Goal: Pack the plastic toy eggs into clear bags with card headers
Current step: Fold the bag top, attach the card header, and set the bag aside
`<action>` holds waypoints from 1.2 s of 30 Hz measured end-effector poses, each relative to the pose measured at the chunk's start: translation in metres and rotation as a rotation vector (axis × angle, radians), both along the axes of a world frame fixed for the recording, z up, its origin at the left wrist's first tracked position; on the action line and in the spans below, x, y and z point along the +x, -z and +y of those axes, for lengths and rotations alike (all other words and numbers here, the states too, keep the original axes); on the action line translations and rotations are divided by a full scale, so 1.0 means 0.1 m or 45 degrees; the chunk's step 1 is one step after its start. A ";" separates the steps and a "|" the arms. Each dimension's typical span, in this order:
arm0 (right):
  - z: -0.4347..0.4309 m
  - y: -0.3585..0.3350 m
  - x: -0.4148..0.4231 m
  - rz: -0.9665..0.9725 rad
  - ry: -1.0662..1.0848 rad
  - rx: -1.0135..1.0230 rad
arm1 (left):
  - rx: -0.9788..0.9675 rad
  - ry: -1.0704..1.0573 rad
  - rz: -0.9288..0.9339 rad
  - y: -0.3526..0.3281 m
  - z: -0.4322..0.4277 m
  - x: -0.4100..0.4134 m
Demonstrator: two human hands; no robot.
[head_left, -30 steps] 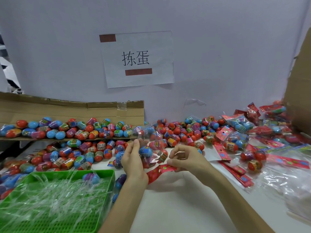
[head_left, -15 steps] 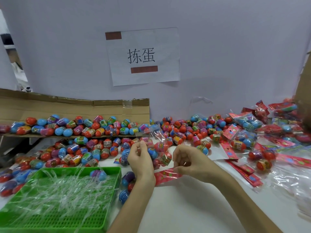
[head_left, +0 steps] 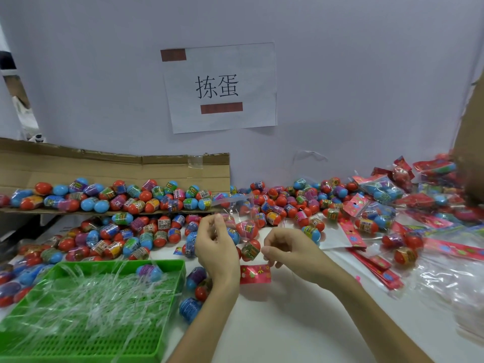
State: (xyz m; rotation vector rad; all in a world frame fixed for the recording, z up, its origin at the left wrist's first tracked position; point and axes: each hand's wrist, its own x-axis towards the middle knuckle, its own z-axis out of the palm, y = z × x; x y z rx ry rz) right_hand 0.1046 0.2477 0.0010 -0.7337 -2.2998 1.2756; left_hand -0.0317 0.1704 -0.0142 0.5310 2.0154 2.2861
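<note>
The left hand (head_left: pixel 217 248) is raised with its back to the camera, fingers curled, pinching the film of a clear bag (head_left: pixel 237 214) near its upper left side. The right hand (head_left: pixel 290 251) is just across from it, fingers also curled, with thumb and fingertips pinching the bag's right edge, though the thin film there is hard to make out. The bag hangs between the two hands above the white table (head_left: pixel 288 326), with a few toy eggs (head_left: pixel 246 229) inside and its red card header (head_left: pixel 255 274) at the lower end, below the hands. Three more eggs lie by the left wrist. Left of that is a green tray (head_left: pixel 167 323) heaped with clear plastic strips (head_left: pixel 91 292), one egg among them. Beyond the tray, loose eggs (head_left: pixel 131 238) are spread on the table, and more sit in a row on a cardboard flap (head_left: pixel 104 167) against the wall. Another pile of eggs (head_left: pixel 288 199) lies behind the hands. To the right are filled bags (head_left: pixel 382 192), a stack of red headers (head_left: pixel 377 265) and empty clear bags (head_left: pixel 450 281). A paper sign (head_left: pixel 222 87) is taped to the wall above.
</note>
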 end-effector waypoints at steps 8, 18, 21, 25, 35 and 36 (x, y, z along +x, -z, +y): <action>-0.05 0.03 -0.05 0.062 0.004 -0.007 | 0.048 -0.037 -0.039 -0.03 -0.01 -0.06; 0.03 0.01 0.03 0.172 -0.092 -0.133 | 0.152 0.070 -0.170 -0.02 0.03 -0.03; 0.05 0.00 0.04 0.170 -0.123 -0.206 | 0.153 0.079 -0.219 -0.02 0.04 -0.03; 0.12 -0.02 0.11 0.053 -0.180 -0.255 | 0.193 0.098 -0.288 -0.04 0.04 -0.06; 0.17 -0.11 0.10 0.343 0.168 -0.314 | 0.186 0.403 -0.295 -0.06 0.03 -0.01; 0.15 -0.10 0.06 0.394 0.250 -0.332 | 0.177 0.445 -0.285 -0.05 0.03 0.02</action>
